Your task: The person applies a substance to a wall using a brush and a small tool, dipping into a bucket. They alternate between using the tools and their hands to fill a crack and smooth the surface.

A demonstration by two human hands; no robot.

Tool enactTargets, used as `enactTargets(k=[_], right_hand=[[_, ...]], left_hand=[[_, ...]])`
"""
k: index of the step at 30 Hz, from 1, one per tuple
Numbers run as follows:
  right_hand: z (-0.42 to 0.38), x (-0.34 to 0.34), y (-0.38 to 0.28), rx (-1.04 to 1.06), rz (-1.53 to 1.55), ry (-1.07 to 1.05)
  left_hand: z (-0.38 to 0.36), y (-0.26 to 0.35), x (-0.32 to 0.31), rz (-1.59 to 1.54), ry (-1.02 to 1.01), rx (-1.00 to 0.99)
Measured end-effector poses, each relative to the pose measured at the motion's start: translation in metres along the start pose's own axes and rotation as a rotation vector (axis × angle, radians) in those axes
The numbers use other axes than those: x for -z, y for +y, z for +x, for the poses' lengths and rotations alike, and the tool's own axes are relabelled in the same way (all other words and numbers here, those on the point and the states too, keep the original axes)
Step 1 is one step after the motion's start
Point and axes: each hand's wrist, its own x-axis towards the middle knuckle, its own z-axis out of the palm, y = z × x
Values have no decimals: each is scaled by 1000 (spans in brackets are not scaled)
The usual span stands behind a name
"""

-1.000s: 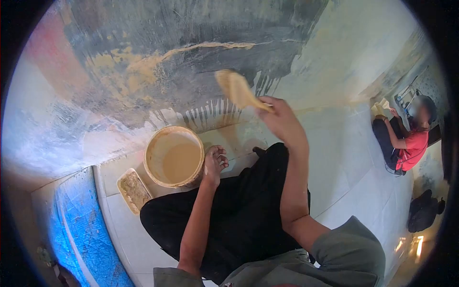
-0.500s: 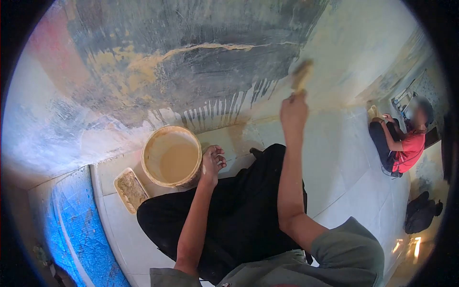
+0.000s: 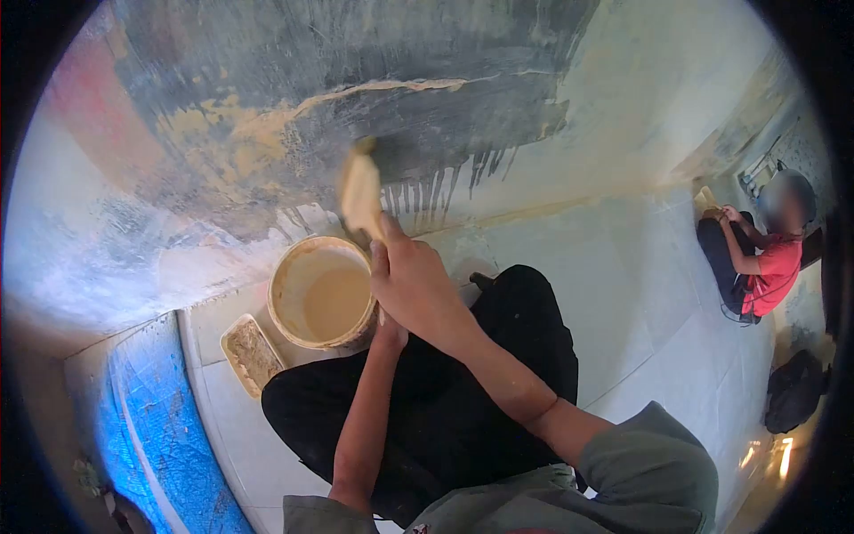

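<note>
A wide, pale-wooded paintbrush [image 3: 360, 191] is gripped by the handle in my right hand [image 3: 414, 276]. Its dark bristle end points up at the wall [image 3: 445, 116], overlapping the dark grey patch in this view. Beside the bucket's right side is my left hand [image 3: 390, 333], its fingers hidden behind my right hand and wrist. The round bucket [image 3: 277, 313] stands on the floor in front of my crossed legs, with beige liquid in it. Dark drips run down from the grey patch, and a tan crack line crosses it.
Left of the bucket lies a small rectangular tub [image 3: 253, 356] with dried residue. A blue sheet [image 3: 169, 418] covers floor at the far left. At right, another person in a red shirt [image 3: 772, 274] sits on the tiles; a black bag [image 3: 794, 392] lies nearby.
My right hand has swung the brush leftward along the wall, from the grey patch's right edge to just above the bucket. It now covers my left hand's fingers.
</note>
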Motion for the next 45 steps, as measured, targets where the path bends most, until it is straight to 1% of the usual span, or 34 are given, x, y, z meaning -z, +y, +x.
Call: enactTargets(k=[1,3,4,6,8,10,11,13,14,15,17,18,20,21,23,24,25,27,31,32,33,34,35,37,38,39,40,41,42,43,44,45], right_hand=[[-1,0,1,5,2,-3],[-2,2,3,206,123,39],[-2,8,2,211,126,34],[4,30,1,15,46,-56],[16,47,33,3,-26,26],[27,71,87,-72,126,5],[22,90,84,-142,92,52],[13,117,102,-193,-105,188],[14,126,114,-181,-102,160],[16,135,131,-272,-195,214],[21,150,161,-446,-408,320],[25,156,175,-437,-429,283],[35,158,193,-495,-531,330],[36,152,178,-494,-547,305],[34,123,123,-459,-508,321],[33,107,112,-371,-549,337],[33,90,103,-283,-587,353],[32,59,78,-242,-621,319],[15,23,29,-122,-556,144],[12,17,19,-130,-560,140],[8,11,9,-132,-479,88],[6,6,4,-132,-398,38],[5,1,4,-137,-403,38],[5,-8,7,92,-117,-86],[4,-12,6,89,-121,-76],[2,-16,5,97,-31,-150],[2,-17,6,105,60,-216],[5,-17,11,100,55,-193],[8,-16,19,108,-25,-136],[14,-14,27,120,-107,-79],[19,-4,36,119,-115,-56],[24,14,49,87,-189,-40]], left_hand=[[-1,0,0,-12,8,-10],[-2,-1,0,-36,23,-29],[-2,-1,0,-48,32,-40],[0,-1,5,-62,50,-56],[12,1,17,-41,-91,92],[13,1,17,-63,-86,100],[12,1,15,-83,-92,117],[6,4,12,-78,-78,106],[5,7,11,-71,-93,108],[9,4,14,-93,-72,111],[23,-9,19,-64,-136,92],[22,-10,18,-96,-111,100],[19,-6,17,-68,-121,100],[19,-6,17,-89,-104,111],[20,-8,17,-126,-154,103],[18,-5,15,-67,-136,91],[14,-2,12,-77,-130,96],[6,3,9,-45,-100,78],[14,-5,15,-58,-149,82],[16,-7,15,-60,-150,91],[17,-9,15,-60,-135,93],[16,-9,15,-61,-122,92],[14,-11,15,-63,-125,98],[8,-11,13,-51,-126,-40],[16,-22,18,-80,-151,-62],[12,-18,14,-74,-165,-58],[8,-15,10,-101,-91,-95],[4,-12,5,-129,-18,-132],[6,-12,7,-120,-42,-127],[9,-9,14,-87,-86,-12],[13,-7,19,-53,-129,100],[13,-4,18,-45,-153,98]])
